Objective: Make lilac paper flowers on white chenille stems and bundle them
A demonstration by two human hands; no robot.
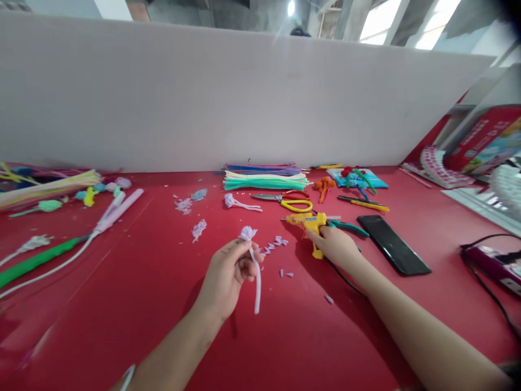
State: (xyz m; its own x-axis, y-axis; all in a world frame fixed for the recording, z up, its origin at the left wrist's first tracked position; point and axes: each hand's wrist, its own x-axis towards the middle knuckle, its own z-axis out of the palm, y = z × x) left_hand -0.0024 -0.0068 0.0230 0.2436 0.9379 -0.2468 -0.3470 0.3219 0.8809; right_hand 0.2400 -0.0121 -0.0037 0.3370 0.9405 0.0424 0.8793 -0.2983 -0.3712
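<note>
Left hand (228, 274): pinched around lilac pipe-cleaner flower (253, 260). Right hand (334, 244): fingers closed on yellow glue gun (309, 224), near black phone (393, 244).

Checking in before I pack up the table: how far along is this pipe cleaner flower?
Done: the left hand holds a white stem with a lilac tuft on top; a similar flower lies finished by the pipe cleaner stack. In hand: the right hand is on the yellow glue gun. Left: probably gluing; lilac scraps remain.
</note>
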